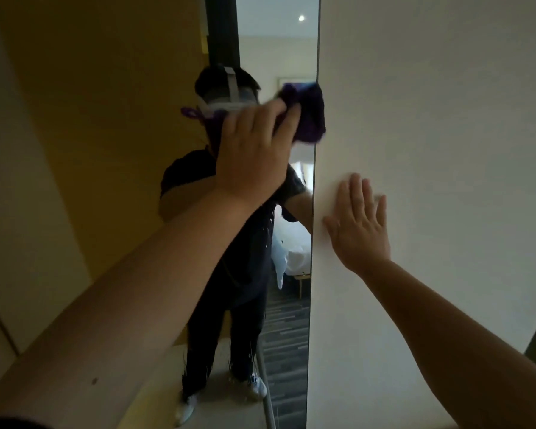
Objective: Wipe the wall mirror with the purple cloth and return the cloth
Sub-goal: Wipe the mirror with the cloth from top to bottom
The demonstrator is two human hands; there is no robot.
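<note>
A tall wall mirror (pixel 288 48) runs from top to bottom in the middle of the head view, its right edge meeting a white wall. My left hand (pixel 254 147) presses the bunched purple cloth (pixel 310 116) against the glass at head height, close to the mirror's right edge. The cloth sticks out to the right of my fingers, and a purple loop of it shows to the left of my hand. My right hand (pixel 359 224) lies flat on the white wall, fingers spread, just right of the mirror's edge and lower than the cloth. The mirror reflects a person in dark clothes.
The white wall (pixel 430 103) fills the right half of the view. A yellow-brown panel (pixel 90 119) borders the mirror on the left. The reflection shows a bed with white sheets and a dark striped floor behind me.
</note>
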